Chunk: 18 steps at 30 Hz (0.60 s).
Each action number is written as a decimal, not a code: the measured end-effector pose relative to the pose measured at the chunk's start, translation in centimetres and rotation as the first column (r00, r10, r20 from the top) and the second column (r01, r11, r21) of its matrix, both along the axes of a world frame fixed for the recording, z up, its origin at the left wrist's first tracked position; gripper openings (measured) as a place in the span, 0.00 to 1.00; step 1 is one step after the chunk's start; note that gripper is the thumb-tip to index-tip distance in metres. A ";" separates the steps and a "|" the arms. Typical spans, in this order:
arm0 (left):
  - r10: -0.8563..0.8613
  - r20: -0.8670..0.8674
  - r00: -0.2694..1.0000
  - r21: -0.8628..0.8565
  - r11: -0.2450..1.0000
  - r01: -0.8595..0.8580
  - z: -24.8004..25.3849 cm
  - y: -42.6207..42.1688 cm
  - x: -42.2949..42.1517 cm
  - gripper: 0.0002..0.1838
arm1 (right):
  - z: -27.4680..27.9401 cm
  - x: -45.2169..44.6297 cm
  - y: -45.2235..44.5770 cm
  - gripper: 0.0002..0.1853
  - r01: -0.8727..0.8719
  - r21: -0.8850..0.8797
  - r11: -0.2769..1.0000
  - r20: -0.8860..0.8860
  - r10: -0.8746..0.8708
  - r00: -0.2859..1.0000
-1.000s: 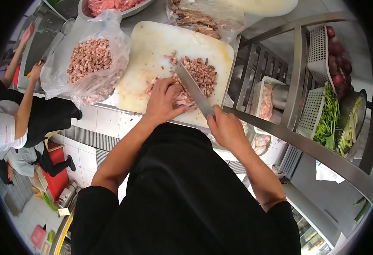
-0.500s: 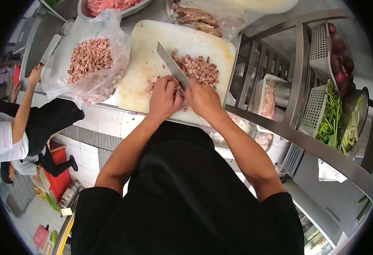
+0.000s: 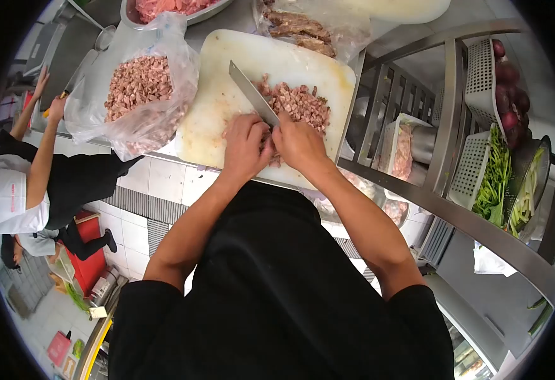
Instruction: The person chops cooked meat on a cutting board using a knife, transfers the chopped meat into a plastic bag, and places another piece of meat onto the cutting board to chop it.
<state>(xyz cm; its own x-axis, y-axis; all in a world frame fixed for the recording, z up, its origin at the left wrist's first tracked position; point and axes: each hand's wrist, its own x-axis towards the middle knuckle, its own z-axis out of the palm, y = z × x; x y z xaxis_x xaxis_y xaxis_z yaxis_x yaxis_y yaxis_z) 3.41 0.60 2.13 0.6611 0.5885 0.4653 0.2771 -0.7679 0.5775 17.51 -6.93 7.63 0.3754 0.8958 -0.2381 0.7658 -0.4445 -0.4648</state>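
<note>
My right hand point(image 3: 298, 144) grips the handle of a cleaver point(image 3: 252, 92), whose broad blade slants up and left over a white cutting board point(image 3: 211, 73). Close beside the blade, my left hand point(image 3: 244, 144) presses with curled fingers on meat pieces, mostly hidden under it. Diced meat point(image 3: 301, 106) lies heaped on the board to the right of the blade. A few scraps show below, between my hands. Left of the board, a clear plastic bag point(image 3: 186, 66) holds more diced meat point(image 3: 139, 82).
Behind the board are a bag of cooked meat strips point(image 3: 303, 31) and a metal bowl of raw meat point(image 3: 176, 7). A metal rack point(image 3: 445, 107) stands at right with baskets of red onions point(image 3: 508, 95) and greens point(image 3: 492, 177). At left, a co-worker point(image 3: 21, 196) stands along the counter.
The view has shifted slightly. My hands and the cleaver stay at nearly the same spot on the board. The co-worker at left has moved an arm outward over the counter.
</note>
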 end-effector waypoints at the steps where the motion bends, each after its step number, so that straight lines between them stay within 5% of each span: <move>1: 0.030 0.049 0.998 0.053 0.998 -0.033 0.8 0.1 -0.3 0.14 | 1.3 0.4 -0.5 0.12 0.003 -0.013 1.000 -0.044 -0.004 0.999; 10: -0.037 -0.080 0.996 -0.136 0.990 0.026 -1.7 0.3 -0.6 0.15 | 6.7 -0.1 -9.1 0.14 -0.035 -0.263 0.964 -0.066 0.018 0.998; 18: -0.040 -0.088 0.995 -0.172 0.985 0.024 -1.9 0.1 -0.6 0.14 | -0.4 -1.0 -2.3 0.11 0.000 -0.048 0.999 -0.049 -0.003 0.999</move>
<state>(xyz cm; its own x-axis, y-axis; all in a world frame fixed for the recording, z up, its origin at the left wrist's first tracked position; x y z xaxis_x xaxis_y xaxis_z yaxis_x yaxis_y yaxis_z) 2.81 0.74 0.21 0.7161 0.6319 0.2965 0.3114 -0.6694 0.6745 16.53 -9.24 7.20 0.3636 0.8824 -0.2985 0.7422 -0.4681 -0.4796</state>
